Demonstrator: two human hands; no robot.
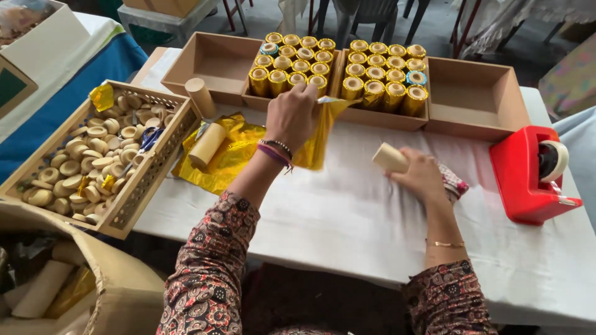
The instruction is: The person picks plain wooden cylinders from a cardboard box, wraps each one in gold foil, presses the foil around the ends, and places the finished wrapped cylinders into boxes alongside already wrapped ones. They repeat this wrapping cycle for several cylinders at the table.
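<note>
Gold foil in one hand, bare tube in the other, over the white-clothed table [347, 217].

The left hand [292, 118] pinches a gold foil sheet [320, 139] hanging just left of the cardboard tube [391, 157], which the right hand [423, 177] grips, its long axis pointing up-left toward the foil.

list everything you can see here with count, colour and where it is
gold foil sheet: one, shiny gold, lifted in the left hand at table centre
plain cardboard tube: one, beige, in the right hand
gold foil pile: one heap, gold, left of centre, a bare tube lying on it
upright bare tube: one, beige, beside the basket
gold-wrapped tubes: many, gold, filling the two middle boxes
empty cardboard boxes: two, brown, at each end of the row
wooden lattice basket: one, tan, left, full of round wooden caps
tape dispenser: one, red, right edge
table cloth: one, white
left hand: pinching foil
right hand: gripping tube
</note>
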